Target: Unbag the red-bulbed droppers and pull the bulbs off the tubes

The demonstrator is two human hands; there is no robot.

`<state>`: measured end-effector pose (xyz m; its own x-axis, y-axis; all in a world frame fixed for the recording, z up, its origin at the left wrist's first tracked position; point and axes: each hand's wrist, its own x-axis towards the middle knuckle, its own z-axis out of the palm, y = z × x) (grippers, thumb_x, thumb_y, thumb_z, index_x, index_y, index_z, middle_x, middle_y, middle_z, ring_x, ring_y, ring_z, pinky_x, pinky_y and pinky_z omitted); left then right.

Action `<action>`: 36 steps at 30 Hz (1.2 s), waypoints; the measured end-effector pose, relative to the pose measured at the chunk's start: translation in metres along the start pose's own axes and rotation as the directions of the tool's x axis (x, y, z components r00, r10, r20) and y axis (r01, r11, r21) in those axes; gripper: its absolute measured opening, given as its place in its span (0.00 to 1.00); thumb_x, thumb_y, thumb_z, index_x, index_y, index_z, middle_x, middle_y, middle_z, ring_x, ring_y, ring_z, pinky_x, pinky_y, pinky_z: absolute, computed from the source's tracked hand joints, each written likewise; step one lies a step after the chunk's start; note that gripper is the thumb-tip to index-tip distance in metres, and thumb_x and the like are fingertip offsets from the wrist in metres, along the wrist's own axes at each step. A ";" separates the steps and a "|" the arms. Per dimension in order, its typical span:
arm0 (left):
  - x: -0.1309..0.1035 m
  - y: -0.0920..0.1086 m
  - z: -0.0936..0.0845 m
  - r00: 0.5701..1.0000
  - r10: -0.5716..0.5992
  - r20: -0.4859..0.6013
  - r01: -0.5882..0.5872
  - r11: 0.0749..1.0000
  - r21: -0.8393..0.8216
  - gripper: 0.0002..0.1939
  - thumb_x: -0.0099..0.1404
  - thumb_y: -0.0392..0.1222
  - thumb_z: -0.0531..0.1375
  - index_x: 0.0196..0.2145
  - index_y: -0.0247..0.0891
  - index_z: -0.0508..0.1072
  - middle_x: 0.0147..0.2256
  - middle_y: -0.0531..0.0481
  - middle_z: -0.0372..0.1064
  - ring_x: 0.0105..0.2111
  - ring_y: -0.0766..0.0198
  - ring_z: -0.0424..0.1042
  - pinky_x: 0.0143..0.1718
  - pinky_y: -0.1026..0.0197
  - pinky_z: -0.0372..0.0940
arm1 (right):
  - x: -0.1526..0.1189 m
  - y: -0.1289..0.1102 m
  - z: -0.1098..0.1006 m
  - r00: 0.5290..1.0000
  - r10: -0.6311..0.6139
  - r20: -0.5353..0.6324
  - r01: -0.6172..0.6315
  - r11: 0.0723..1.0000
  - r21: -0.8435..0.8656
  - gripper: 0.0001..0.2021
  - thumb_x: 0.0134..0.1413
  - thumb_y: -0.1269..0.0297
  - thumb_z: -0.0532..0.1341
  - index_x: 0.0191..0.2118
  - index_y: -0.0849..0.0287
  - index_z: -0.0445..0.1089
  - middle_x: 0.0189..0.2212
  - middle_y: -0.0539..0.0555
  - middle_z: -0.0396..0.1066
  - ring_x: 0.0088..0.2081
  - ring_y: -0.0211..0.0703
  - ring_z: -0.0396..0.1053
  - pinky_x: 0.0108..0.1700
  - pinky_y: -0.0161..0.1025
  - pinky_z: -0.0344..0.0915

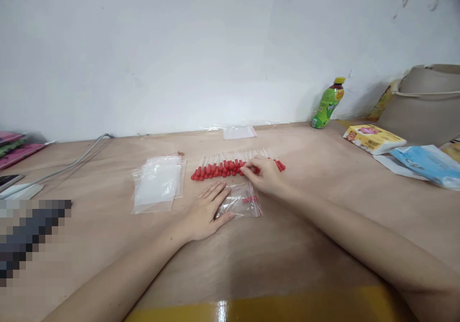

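Observation:
A row of white sticks with bulb-shaped red tips point(215, 169) lies on the brown table, red ends toward me. My right hand point(264, 172) is over the right half of that row, thumb and forefinger pinched around a red tip; its fingers hide part of the row. Nearer to me is a clear zip bag point(239, 202) with a red strip along its right side, lying flat. My left hand point(207, 212) rests palm down at the bag's left edge, fingers stretched out and touching it. To the left of this hand sits a stack of clear bags point(158, 184).
Against the wall are another small stack of bags point(239, 132) and a green bottle point(325, 104). On the right stand a yellow tissue pack point(375, 137), a blue packet point(429, 161) and a grey bin point(424, 104). A grey cable point(84, 156) crosses the left side.

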<state>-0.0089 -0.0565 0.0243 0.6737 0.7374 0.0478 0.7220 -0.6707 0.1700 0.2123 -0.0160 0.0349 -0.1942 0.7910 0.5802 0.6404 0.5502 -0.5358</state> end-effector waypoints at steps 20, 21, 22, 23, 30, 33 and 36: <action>0.000 0.001 -0.003 0.999 -0.028 0.040 0.028 1.000 0.006 0.34 0.64 0.60 0.42 0.61 0.38 0.46 0.62 0.45 0.37 0.62 0.56 0.38 0.60 0.51 0.43 | -0.030 0.020 -0.035 0.878 0.138 0.457 -0.316 0.886 0.339 0.11 0.41 0.59 0.64 0.27 0.61 0.65 0.23 0.48 0.66 0.23 0.32 0.60 0.25 0.31 0.56; 0.000 0.000 -0.002 0.999 -0.025 0.037 0.024 1.000 0.007 0.34 0.64 0.60 0.42 0.61 0.39 0.45 0.62 0.46 0.37 0.62 0.56 0.38 0.60 0.51 0.43 | -0.027 0.024 -0.043 0.878 0.164 0.450 -0.354 0.855 0.379 0.12 0.41 0.58 0.64 0.27 0.61 0.65 0.24 0.49 0.67 0.24 0.33 0.62 0.26 0.31 0.57; 0.000 0.000 -0.002 0.999 -0.022 0.033 0.021 1.000 0.008 0.33 0.64 0.60 0.42 0.61 0.39 0.45 0.62 0.46 0.37 0.62 0.56 0.38 0.60 0.50 0.43 | -0.023 0.028 -0.051 0.883 0.202 0.423 -0.386 0.825 0.413 0.13 0.40 0.57 0.64 0.27 0.60 0.64 0.24 0.49 0.68 0.25 0.33 0.63 0.27 0.32 0.59; 0.000 -0.001 -0.001 0.999 -0.020 0.030 0.020 1.000 0.007 0.33 0.64 0.60 0.42 0.61 0.39 0.45 0.62 0.46 0.37 0.62 0.56 0.38 0.60 0.50 0.43 | -0.018 0.031 -0.059 0.892 0.244 0.380 -0.408 0.796 0.446 0.13 0.40 0.56 0.64 0.27 0.60 0.64 0.24 0.49 0.68 0.26 0.34 0.64 0.28 0.32 0.60; 0.000 0.001 0.000 0.999 -0.024 0.032 0.024 1.000 0.000 0.34 0.64 0.61 0.42 0.61 0.38 0.46 0.63 0.45 0.37 0.62 0.56 0.37 0.61 0.50 0.42 | 0.007 0.033 -0.081 0.927 0.259 -0.271 -0.201 0.954 0.224 0.11 0.40 0.57 0.63 0.27 0.58 0.64 0.24 0.50 0.68 0.25 0.37 0.63 0.28 0.36 0.60; 0.000 0.002 -0.002 0.999 -0.026 0.032 0.026 1.000 -0.002 0.34 0.64 0.61 0.42 0.61 0.37 0.47 0.62 0.45 0.38 0.62 0.55 0.38 0.60 0.50 0.43 | 0.012 0.034 -0.069 0.915 0.075 -0.396 -0.101 0.994 -0.046 0.08 0.44 0.60 0.61 0.29 0.58 0.66 0.27 0.52 0.70 0.28 0.39 0.64 0.34 0.39 0.61; 0.000 0.002 -0.002 0.999 -0.021 0.026 0.021 1.000 -0.005 0.34 0.64 0.61 0.42 0.61 0.37 0.47 0.62 0.45 0.39 0.62 0.54 0.39 0.60 0.50 0.43 | 0.012 0.040 -0.048 0.935 -0.025 -0.352 -0.076 0.960 -0.271 0.05 0.46 0.63 0.59 0.29 0.58 0.67 0.28 0.52 0.72 0.32 0.42 0.66 0.40 0.43 0.56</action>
<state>-0.0082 -0.0578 0.0267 0.6625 0.7488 0.0188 0.7351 -0.6548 0.1757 0.2712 0.0025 0.0505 0.0640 0.6318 0.7725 0.8308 0.3951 -0.3920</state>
